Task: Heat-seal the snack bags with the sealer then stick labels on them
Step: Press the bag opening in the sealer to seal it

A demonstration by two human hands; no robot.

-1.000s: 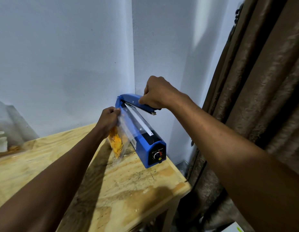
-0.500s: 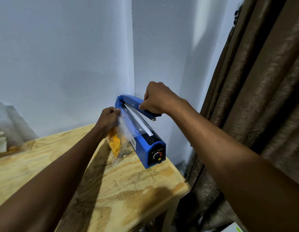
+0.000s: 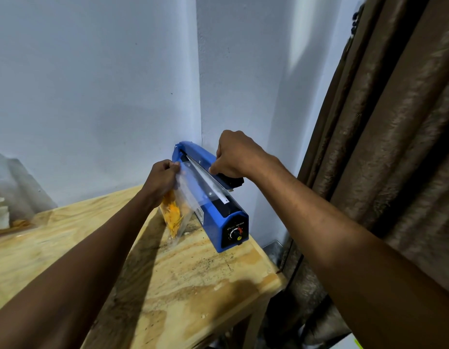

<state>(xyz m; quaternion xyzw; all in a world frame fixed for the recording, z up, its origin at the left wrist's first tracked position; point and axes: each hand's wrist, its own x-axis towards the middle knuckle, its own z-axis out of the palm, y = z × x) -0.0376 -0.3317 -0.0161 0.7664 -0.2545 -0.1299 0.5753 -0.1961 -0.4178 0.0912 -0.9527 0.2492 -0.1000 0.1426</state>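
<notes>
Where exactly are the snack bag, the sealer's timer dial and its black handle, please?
snack bag (image 3: 173,214), head view, on the orange snacks in its lower half.
timer dial (image 3: 235,233), head view, on the knob on the sealer's near end face.
black handle (image 3: 232,181), head view, on the grip below the right hand (image 3: 234,153).

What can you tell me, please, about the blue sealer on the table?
The sealer is a long blue box, metal by its look, lying on the wooden table near the wall corner. Its near end has a black dial with a red mark. A hinged blue arm with a black handle is partly raised above the pale sealing strip. The right hand grips the arm; the left hand holds a clear snack bag against its side.
</notes>
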